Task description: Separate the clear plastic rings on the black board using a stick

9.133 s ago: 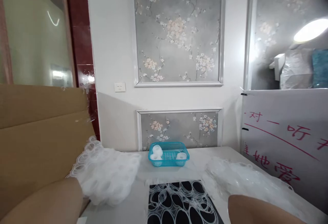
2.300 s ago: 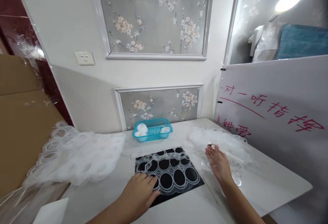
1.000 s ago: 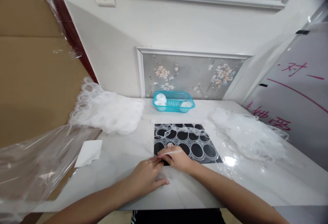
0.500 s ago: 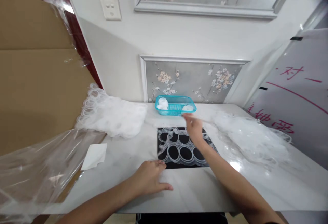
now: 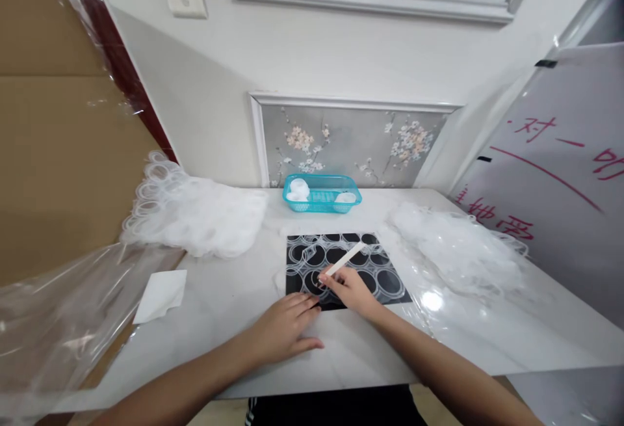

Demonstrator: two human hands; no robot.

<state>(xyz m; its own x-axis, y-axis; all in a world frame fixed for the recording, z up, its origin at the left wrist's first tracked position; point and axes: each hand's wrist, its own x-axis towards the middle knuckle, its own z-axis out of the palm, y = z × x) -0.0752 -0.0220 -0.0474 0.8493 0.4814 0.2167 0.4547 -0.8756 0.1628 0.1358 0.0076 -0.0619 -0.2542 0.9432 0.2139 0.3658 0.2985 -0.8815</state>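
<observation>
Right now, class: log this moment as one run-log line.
left hand: flat on table | right hand: holds white stick over ring sheet on black mat | basket: behind

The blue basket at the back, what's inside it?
The basket holds white round pieces at its left and right ends. Its wall hides their lower parts, so what they are stays unclear.

The white surface carries a black mat at centre, a teal basket at twelve o'clock, ring heaps at ten and two, and a paper slip at eight.
</observation>
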